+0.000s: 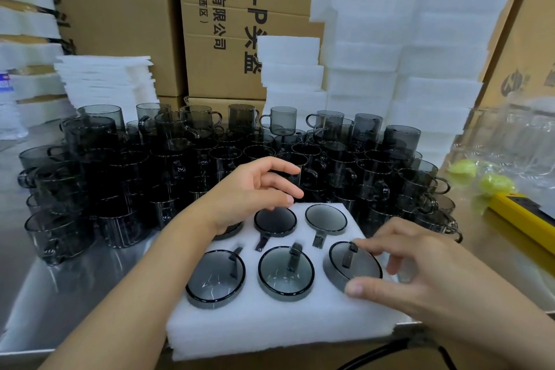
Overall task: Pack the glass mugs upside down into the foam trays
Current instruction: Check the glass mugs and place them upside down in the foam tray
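Observation:
A white foam tray [279, 324] lies at the table's front edge with smoky grey glass mugs upside down in its round holes. Three fill the near row: left mug [214, 278], middle mug [285, 273], right mug [351, 267]. Two more show in the far row [274, 221] [326, 218]. My right hand [420, 273] hovers at the near right mug, thumb at its front rim and fingertips near its handle, fingers loosely curved. My left hand [255, 189] sits over the far left hole, fingers relaxed, hiding the mug beneath it.
A crowd of upright smoky mugs [180, 165] fills the steel table [60, 294] behind the tray. Stacks of white foam trays [390, 63] and cardboard boxes [222, 24] stand at the back. A yellow tool [522, 219] and clear glasses [516, 138] lie right.

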A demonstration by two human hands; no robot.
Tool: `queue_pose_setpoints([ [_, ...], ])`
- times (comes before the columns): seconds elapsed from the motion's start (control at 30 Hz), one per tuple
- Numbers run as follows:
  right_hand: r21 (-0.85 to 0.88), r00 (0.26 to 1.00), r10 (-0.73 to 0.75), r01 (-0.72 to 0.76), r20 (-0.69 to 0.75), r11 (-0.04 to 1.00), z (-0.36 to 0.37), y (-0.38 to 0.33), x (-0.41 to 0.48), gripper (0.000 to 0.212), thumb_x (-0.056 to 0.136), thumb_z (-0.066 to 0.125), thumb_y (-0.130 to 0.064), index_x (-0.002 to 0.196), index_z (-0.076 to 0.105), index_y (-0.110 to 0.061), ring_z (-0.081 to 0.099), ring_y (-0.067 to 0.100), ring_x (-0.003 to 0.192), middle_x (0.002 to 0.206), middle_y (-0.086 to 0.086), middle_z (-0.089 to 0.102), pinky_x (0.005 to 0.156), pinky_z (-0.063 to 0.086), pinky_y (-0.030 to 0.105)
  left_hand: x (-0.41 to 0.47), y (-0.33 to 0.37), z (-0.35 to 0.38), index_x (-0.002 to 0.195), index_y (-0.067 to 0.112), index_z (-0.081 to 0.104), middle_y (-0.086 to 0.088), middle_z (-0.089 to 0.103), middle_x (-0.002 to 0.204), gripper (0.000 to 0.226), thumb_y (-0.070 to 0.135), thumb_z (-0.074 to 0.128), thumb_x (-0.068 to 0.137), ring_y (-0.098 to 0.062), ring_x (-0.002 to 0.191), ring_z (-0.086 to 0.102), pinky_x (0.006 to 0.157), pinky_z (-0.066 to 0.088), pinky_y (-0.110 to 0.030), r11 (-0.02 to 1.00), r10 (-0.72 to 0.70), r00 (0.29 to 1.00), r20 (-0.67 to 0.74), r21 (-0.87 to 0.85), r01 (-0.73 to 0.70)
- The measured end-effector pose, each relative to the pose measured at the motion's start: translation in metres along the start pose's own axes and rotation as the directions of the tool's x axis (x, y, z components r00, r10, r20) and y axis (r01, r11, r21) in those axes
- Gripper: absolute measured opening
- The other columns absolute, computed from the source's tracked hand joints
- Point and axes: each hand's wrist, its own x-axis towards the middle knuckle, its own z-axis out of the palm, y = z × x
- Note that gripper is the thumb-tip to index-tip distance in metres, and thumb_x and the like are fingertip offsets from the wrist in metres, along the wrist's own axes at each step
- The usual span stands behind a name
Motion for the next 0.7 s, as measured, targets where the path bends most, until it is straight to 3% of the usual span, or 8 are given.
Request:
queue_pose_setpoints([
  [0.2,-0.022,0.998,0.019,-0.020,-0.066,1.000,0.007,-0.005,0.005,0.066,0.045,0.033,-0.092,0.086,0.055,-0.046,0.053,-0.004,0.083,0.092,-0.026,0.048,0.066,0.041,0.015,-0.001,0.002,0.000,0.111,0.026,0.059,0.004,0.075,0.097,0.039,0.020,0.062,0.072,-0.007,0.082,0.068,0.066,0.048,-0.015,1.000,-0.011,1.000,-0.002,0.010,0.011],
  [0.33,-0.200,0.999,0.029,-0.037,-0.042,0.979,0.008,-0.010,0.005,0.079,0.043,0.021,-0.094,0.097,0.054,-0.046,0.050,-0.001,0.087,0.088,-0.025,0.045,0.061,0.033,0.012,-0.001,0.003,0.000,0.110,0.026,0.059,0.005,0.075,0.095,0.038,0.020,0.060,0.072,-0.006,0.080,0.068,0.067,0.049,-0.015,1.000,-0.009,1.000,0.001,0.008,0.009],
  [0.43,-0.434,0.999,0.037,-0.025,0.021,0.900,0.004,-0.020,0.004,0.082,0.056,0.015,-0.091,0.111,0.054,-0.043,0.047,0.003,0.081,0.099,-0.021,0.046,0.060,0.026,0.012,0.000,0.003,0.000,0.109,0.025,0.059,0.004,0.075,0.095,0.038,0.020,0.059,0.072,-0.007,0.080,0.067,0.067,0.049,-0.015,1.000,-0.005,1.000,0.004,0.010,0.005],
  [0.53,-0.631,0.998,0.023,0.015,0.052,0.776,0.008,-0.032,0.004,0.077,0.073,0.010,-0.081,0.116,0.055,-0.035,0.032,0.013,0.069,0.105,-0.015,0.045,0.066,0.025,0.027,0.000,0.002,0.000,0.109,0.023,0.059,0.003,0.075,0.094,0.038,0.020,0.059,0.071,-0.008,0.080,0.067,0.067,0.049,-0.016,1.000,-0.001,1.000,0.001,0.006,0.001],
  [0.7,-0.672,0.996,-0.013,0.072,0.093,0.737,0.011,-0.036,0.004,0.077,0.079,0.001,-0.070,0.108,0.056,-0.025,0.035,0.018,0.076,0.095,-0.005,0.038,0.074,0.025,0.032,0.001,0.002,-0.001,0.107,0.022,0.060,0.004,0.075,0.093,0.036,0.020,0.059,0.072,-0.008,0.080,0.068,0.066,0.049,-0.015,1.000,-0.003,1.000,0.002,0.029,0.003],
])
